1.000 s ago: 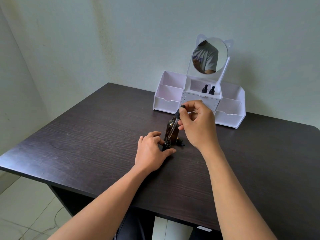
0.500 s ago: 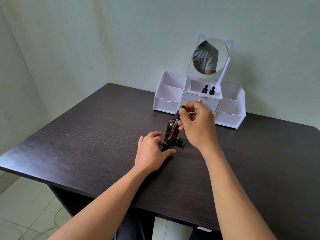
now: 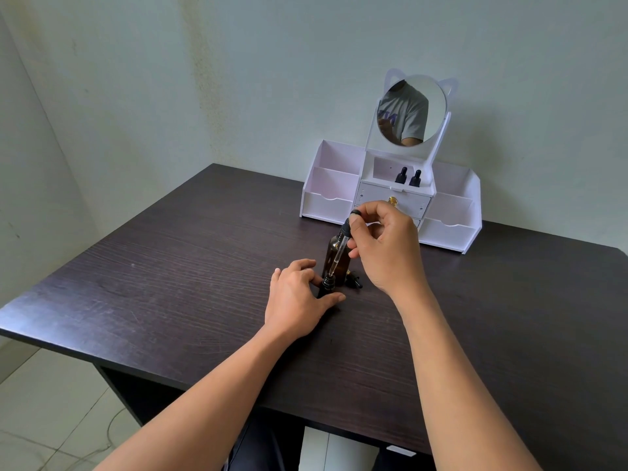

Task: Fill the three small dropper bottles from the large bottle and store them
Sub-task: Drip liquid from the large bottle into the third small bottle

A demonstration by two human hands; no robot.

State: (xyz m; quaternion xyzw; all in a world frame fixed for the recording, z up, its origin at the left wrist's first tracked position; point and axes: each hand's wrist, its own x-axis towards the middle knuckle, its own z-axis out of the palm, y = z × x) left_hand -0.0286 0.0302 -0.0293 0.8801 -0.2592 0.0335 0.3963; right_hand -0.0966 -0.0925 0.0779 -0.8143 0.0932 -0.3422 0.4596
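Hands meet over the middle of the dark wood-grain table [image 3: 170, 266] on my feed. The left hand [image 3: 295, 297] rests on the tabletop with its thumb and fingers curled round a small dark dropper bottle [image 3: 325, 291], which stands upright with its neck uncovered. The right hand [image 3: 387, 246] hovers above and just to the right. Its thumb and forefinger pinch the black rubber bulb of a clear glass pipette dropper [image 3: 337, 254], and its other fingers are loosely curled. The pipette slants down to the left, and its tip sits at the mouth of the small bottle; I cannot tell how far in it reaches.

Directly behind the pipette stands the large amber glass bottle [image 3: 329, 254], upright and just beyond the small one. A small black dropper cap [image 3: 353, 281] lies on its side on the table beside the large bottle's base, close under the right wrist.

At the far edge of the table I see a white plastic desk organiser [image 3: 333, 202] with open side trays, a gold-knobbed drawer [image 3: 393, 200] and a round cat-eared mirror [image 3: 411, 110] on top. Two more small dark dropper bottles [image 3: 401, 175] with black caps stand side by side in its upper middle compartment, well apart from the hands.
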